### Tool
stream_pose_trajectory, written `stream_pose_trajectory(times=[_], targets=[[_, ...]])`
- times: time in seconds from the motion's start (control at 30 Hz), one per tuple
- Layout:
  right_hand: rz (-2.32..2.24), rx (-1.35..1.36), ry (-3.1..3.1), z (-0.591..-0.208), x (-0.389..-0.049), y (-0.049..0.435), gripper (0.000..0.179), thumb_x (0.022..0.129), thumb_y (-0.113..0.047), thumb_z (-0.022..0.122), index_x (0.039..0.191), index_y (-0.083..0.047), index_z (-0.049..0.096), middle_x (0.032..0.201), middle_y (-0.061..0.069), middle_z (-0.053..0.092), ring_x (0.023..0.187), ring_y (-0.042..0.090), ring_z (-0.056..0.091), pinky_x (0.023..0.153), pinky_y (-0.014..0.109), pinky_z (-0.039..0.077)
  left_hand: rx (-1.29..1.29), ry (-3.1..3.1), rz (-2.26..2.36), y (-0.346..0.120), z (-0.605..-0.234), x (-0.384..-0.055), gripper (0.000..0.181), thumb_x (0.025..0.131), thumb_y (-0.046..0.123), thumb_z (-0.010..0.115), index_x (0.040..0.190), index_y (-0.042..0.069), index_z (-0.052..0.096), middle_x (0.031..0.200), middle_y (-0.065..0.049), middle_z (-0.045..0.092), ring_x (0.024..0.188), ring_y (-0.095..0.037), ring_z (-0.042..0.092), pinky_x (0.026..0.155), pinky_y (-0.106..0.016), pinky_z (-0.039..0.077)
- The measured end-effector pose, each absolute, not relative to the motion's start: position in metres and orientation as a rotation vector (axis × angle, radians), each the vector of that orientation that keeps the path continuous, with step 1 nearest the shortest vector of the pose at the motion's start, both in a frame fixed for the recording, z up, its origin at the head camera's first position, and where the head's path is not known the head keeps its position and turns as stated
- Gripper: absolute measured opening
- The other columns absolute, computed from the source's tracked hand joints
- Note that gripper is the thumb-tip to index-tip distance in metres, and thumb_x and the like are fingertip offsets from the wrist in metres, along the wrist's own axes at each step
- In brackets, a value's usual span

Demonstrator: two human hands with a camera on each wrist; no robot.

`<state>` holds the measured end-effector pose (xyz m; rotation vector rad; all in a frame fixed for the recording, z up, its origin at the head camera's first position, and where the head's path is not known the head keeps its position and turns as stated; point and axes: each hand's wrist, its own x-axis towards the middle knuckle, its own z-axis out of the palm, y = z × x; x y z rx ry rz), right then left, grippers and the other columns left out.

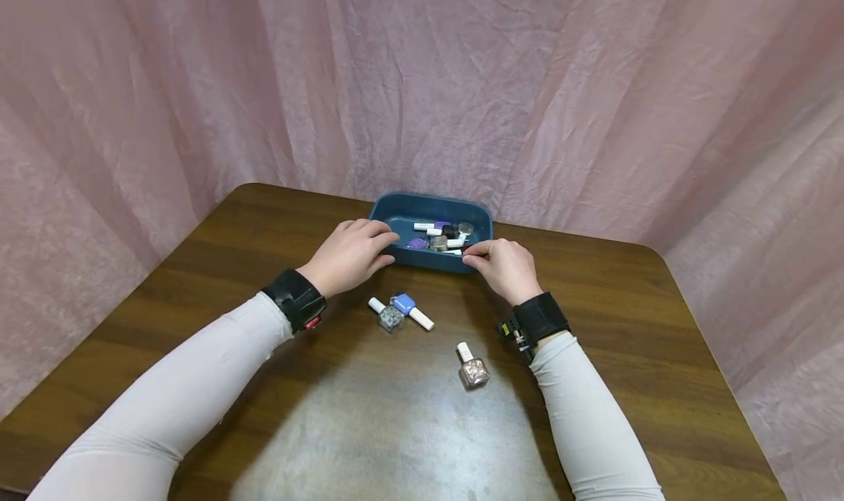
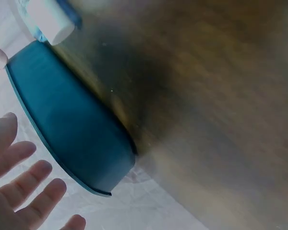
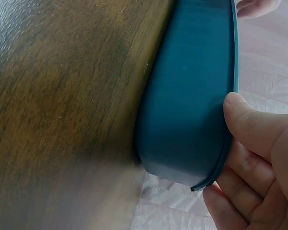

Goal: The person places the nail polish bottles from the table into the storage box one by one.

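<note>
A teal plastic bin stands at the back of the table with several nail polish bottles lying in it. At its front right corner my right hand pinches the rim; in the right wrist view the thumb lies on the rim, other fingers behind. My left hand is by the bin's front left corner, its fingers spread and slightly bent; the left wrist view shows those fingers apart from the wall. What the right fingertips touch inside the bin is hidden.
In front of the bin lie a blue nail polish bottle and a grey glitter one, touching. Nearer me is a rose-gold glitter bottle. A pink curtain hangs behind the wooden table.
</note>
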<state>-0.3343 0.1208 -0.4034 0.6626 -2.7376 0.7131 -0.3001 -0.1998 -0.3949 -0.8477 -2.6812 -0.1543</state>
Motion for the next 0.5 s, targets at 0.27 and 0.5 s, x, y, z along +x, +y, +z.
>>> stream_pose_trajectory(times=[0.27,0.5], targets=[[0.705,0.674,-2.729,-0.403,-0.335,0.117,0.018,0.1,-0.031,0.084,0.113,-0.019,0.089,0.109,0.003,0.084,0.098,0.032,0.078,0.081,0.052,0.057,-0.896,-2.622,-0.101,-0.211,-0.395,-0.282,0.049,0.109,0.035,0.074,0.148,0.007,0.069,0.156,-0.016,0.062,0.147,-0.037,0.055,0.123,-0.066,0.034],[0.698,0.678,-2.727,-0.404,-0.338,0.115,0.019,0.1,-0.031,0.084,0.113,-0.018,0.089,0.109,0.004,0.084,0.1,0.033,0.078,0.082,0.053,0.057,-0.944,-2.603,-0.093,-0.213,-0.393,-0.265,0.059,0.107,0.041,0.075,0.155,0.007,0.063,0.163,-0.018,0.056,0.152,-0.041,0.05,0.125,-0.069,0.03]])
